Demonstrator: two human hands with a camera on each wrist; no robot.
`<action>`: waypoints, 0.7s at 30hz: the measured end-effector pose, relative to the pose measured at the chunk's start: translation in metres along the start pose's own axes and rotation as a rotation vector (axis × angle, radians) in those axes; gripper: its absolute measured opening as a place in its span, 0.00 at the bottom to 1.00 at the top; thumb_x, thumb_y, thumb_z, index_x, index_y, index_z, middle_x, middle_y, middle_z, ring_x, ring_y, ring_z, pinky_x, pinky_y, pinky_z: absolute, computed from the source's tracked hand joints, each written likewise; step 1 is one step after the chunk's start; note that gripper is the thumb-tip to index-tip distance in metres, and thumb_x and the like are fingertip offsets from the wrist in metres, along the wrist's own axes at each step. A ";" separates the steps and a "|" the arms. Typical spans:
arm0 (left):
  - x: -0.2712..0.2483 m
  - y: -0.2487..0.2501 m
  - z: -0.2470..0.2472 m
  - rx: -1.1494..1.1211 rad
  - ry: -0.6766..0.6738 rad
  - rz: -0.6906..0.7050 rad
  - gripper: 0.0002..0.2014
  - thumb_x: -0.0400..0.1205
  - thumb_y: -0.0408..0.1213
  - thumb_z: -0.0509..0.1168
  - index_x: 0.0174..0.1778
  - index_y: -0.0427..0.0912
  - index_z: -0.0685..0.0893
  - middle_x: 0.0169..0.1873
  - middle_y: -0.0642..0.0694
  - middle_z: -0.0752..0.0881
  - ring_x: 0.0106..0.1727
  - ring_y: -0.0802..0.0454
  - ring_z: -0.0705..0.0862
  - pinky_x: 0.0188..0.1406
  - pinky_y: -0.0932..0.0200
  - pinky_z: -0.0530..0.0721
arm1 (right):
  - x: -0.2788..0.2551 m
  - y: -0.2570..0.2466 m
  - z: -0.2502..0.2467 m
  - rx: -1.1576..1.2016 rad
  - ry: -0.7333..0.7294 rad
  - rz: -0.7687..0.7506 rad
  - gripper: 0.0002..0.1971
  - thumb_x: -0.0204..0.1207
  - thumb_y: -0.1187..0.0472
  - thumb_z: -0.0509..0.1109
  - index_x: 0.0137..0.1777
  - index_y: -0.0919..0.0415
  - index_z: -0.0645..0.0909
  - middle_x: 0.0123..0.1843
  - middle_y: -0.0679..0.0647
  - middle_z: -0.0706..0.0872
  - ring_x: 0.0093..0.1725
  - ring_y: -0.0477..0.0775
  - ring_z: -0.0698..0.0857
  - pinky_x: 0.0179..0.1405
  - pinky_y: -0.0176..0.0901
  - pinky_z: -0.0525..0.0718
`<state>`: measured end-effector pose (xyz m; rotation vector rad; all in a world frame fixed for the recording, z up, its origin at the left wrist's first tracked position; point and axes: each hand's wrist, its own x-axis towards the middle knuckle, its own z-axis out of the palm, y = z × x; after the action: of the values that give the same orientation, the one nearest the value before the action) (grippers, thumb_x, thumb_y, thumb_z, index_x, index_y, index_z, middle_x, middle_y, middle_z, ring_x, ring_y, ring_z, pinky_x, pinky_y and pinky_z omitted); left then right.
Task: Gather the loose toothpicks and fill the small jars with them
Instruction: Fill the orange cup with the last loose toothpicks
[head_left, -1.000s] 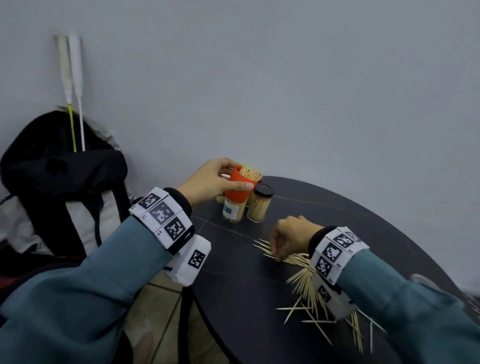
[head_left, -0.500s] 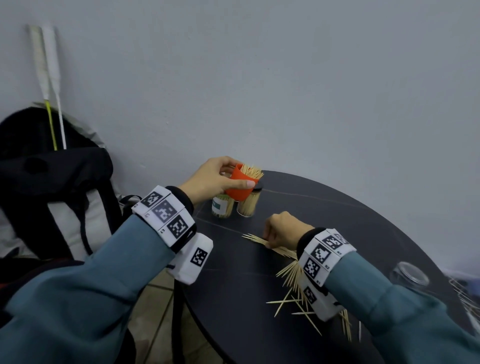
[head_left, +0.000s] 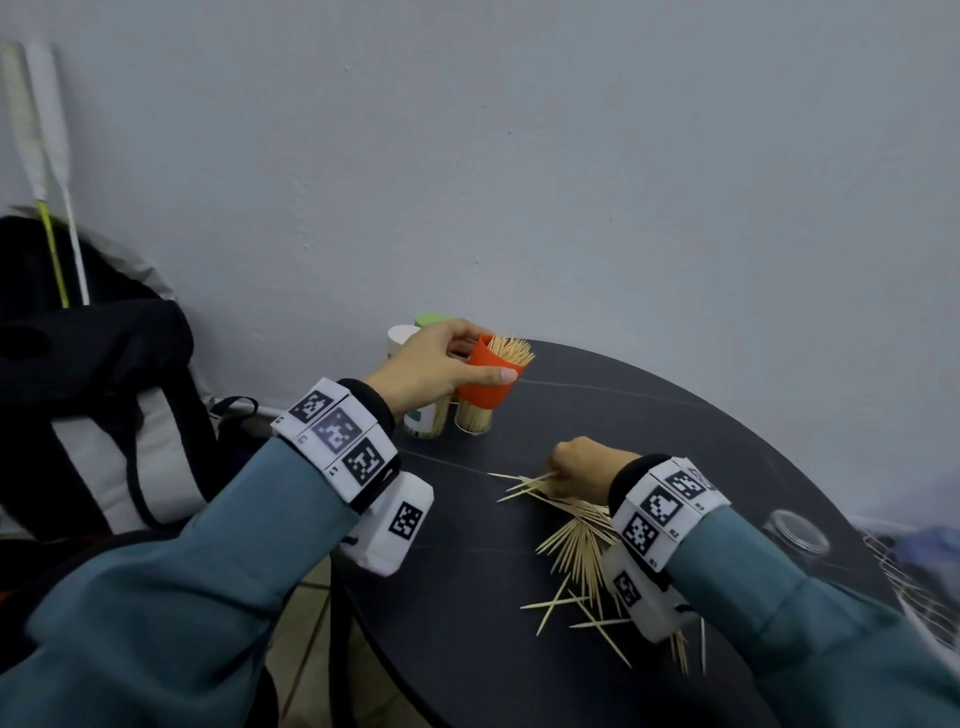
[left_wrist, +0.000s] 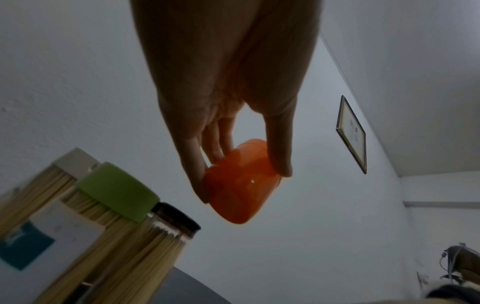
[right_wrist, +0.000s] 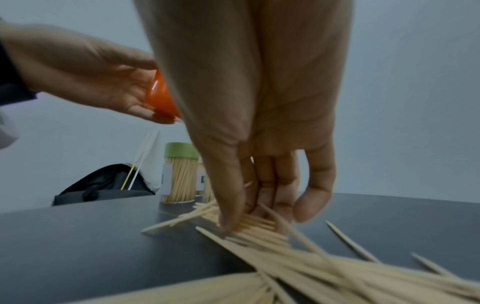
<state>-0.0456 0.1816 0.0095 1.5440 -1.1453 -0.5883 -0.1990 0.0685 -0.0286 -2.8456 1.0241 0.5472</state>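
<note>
The left hand (head_left: 431, 364) grips an orange jar (head_left: 488, 376), tilted and bristling with toothpicks, thumb on one side and fingers on the other, raised above the filled, capped jars (left_wrist: 109, 226) that stand near the far left edge of the round black table (head_left: 467, 649). The right hand (head_left: 582, 465) is curled down on the table near its middle, thumb and fingers pinching a small bundle (right_wrist: 254, 228) at the far end of the loose toothpicks (head_left: 582, 551), which fan back under the wrist toward the near right edge.
</note>
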 end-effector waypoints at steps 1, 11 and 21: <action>0.001 -0.001 0.002 -0.012 -0.004 -0.001 0.26 0.74 0.37 0.74 0.68 0.40 0.77 0.57 0.47 0.80 0.59 0.52 0.79 0.42 0.68 0.80 | -0.001 0.003 -0.001 0.024 0.007 -0.002 0.17 0.83 0.58 0.61 0.64 0.69 0.77 0.64 0.62 0.81 0.63 0.60 0.80 0.57 0.43 0.77; 0.010 -0.005 0.022 -0.035 -0.057 0.004 0.26 0.73 0.38 0.75 0.67 0.41 0.77 0.55 0.50 0.81 0.57 0.56 0.79 0.40 0.70 0.78 | -0.008 0.039 -0.006 0.301 0.238 0.007 0.07 0.76 0.64 0.70 0.52 0.64 0.85 0.51 0.57 0.89 0.47 0.48 0.85 0.39 0.24 0.78; 0.012 -0.010 0.034 -0.068 -0.105 -0.001 0.23 0.73 0.36 0.75 0.64 0.42 0.78 0.54 0.49 0.83 0.53 0.61 0.80 0.41 0.72 0.80 | -0.018 0.052 -0.027 0.903 0.622 -0.098 0.03 0.76 0.63 0.71 0.41 0.58 0.84 0.38 0.55 0.89 0.38 0.45 0.88 0.48 0.40 0.86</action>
<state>-0.0656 0.1548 -0.0081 1.4702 -1.1912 -0.7096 -0.2360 0.0340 0.0063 -2.1962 0.8530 -0.6948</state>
